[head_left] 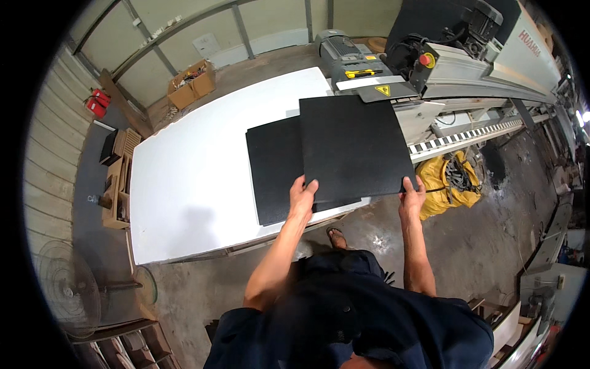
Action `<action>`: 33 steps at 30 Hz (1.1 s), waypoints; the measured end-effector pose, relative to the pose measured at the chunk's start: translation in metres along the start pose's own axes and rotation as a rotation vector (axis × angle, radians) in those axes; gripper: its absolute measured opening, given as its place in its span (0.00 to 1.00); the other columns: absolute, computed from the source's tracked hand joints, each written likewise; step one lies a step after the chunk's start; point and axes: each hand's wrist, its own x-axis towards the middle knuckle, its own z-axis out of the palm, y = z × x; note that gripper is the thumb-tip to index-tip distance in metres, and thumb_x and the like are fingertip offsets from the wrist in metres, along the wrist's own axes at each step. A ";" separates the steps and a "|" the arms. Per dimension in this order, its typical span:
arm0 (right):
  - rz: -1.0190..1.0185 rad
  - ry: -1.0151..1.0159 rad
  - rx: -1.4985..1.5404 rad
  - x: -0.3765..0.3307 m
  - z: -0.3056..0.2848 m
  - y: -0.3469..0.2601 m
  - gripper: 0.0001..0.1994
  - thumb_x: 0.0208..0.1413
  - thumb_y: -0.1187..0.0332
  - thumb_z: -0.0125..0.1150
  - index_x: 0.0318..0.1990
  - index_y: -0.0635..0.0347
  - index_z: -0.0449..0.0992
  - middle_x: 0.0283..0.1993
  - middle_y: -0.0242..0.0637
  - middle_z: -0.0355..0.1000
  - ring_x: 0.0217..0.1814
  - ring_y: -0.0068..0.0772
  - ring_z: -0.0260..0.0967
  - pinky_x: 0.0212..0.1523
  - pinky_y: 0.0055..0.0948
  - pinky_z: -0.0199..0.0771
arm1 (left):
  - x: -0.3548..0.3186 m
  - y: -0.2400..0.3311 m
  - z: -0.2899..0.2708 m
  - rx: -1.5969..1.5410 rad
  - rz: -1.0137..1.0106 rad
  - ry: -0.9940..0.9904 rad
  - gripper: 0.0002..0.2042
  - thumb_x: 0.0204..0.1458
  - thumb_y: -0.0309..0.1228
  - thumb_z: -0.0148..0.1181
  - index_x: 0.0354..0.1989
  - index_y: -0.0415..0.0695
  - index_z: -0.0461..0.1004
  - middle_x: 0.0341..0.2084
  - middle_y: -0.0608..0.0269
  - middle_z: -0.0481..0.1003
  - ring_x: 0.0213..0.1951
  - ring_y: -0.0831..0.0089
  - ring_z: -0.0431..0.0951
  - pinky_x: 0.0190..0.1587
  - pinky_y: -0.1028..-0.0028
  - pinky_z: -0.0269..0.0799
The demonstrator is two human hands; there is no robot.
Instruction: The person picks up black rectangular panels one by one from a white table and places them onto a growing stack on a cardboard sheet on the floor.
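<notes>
Both hands, left hand (pixel 303 195) and right hand (pixel 412 195), pinch the near edge of a matte black square panel (pixel 355 144), held above another black panel (pixel 275 169) on the smooth white table (pixel 184 184).

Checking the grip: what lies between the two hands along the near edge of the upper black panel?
Only the upper black panel spans between left hand and right hand, head view.

Head-worn fisheye, looking steeply down, fairly close, rim perhaps distorted
</notes>
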 end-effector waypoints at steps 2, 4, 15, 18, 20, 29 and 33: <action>0.002 -0.062 -0.126 -0.018 -0.006 0.006 0.14 0.53 0.72 0.66 0.47 0.61 0.74 0.34 0.30 0.75 0.29 0.21 0.71 0.30 0.23 0.75 | -0.029 0.010 -0.021 0.014 0.005 0.138 0.19 0.55 0.22 0.57 0.55 0.32 0.66 0.44 0.58 0.74 0.44 0.72 0.73 0.51 0.74 0.68; 0.077 -0.210 -0.061 -0.030 -0.002 0.019 0.15 0.54 0.72 0.64 0.49 0.63 0.74 0.37 0.32 0.76 0.32 0.21 0.72 0.34 0.22 0.75 | -0.035 0.005 -0.054 -0.036 0.056 0.255 0.18 0.56 0.23 0.57 0.55 0.33 0.67 0.43 0.62 0.74 0.42 0.75 0.72 0.49 0.76 0.67; -0.513 -0.491 -1.165 -0.042 0.030 0.045 0.19 0.51 0.63 0.64 0.47 0.66 0.77 0.42 0.48 0.76 0.42 0.47 0.73 0.46 0.35 0.72 | -0.009 -0.009 -0.168 0.954 0.163 0.374 0.25 0.51 0.36 0.61 0.55 0.33 0.70 0.48 0.39 0.70 0.53 0.52 0.67 0.57 0.63 0.62; -0.848 -0.447 -1.218 -0.041 0.032 0.059 0.17 0.51 0.62 0.63 0.43 0.66 0.78 0.39 0.53 0.74 0.41 0.53 0.71 0.46 0.41 0.71 | 0.005 -0.029 -0.177 0.941 0.170 0.457 0.26 0.52 0.39 0.59 0.54 0.32 0.70 0.51 0.34 0.66 0.56 0.46 0.64 0.61 0.60 0.59; -0.492 -0.546 -1.125 -0.031 0.035 0.074 0.17 0.51 0.62 0.63 0.43 0.66 0.77 0.39 0.56 0.73 0.40 0.55 0.71 0.45 0.44 0.70 | 0.016 -0.036 -0.180 0.935 0.078 0.383 0.25 0.52 0.39 0.59 0.54 0.32 0.70 0.52 0.34 0.65 0.56 0.45 0.65 0.61 0.60 0.59; -0.407 -0.500 -1.172 -0.030 0.053 0.086 0.14 0.50 0.63 0.63 0.31 0.69 0.77 0.32 0.57 0.72 0.37 0.58 0.71 0.39 0.43 0.70 | 0.014 -0.034 -0.174 0.749 0.294 0.410 0.13 0.48 0.32 0.61 0.30 0.30 0.75 0.23 0.41 0.76 0.29 0.50 0.75 0.38 0.61 0.70; -0.165 -0.502 -0.980 -0.017 0.046 0.085 0.14 0.48 0.63 0.64 0.30 0.68 0.77 0.27 0.54 0.73 0.29 0.50 0.72 0.34 0.40 0.71 | 0.013 -0.030 -0.164 0.639 0.176 0.387 0.12 0.48 0.30 0.61 0.30 0.30 0.75 0.23 0.45 0.76 0.28 0.58 0.74 0.37 0.63 0.69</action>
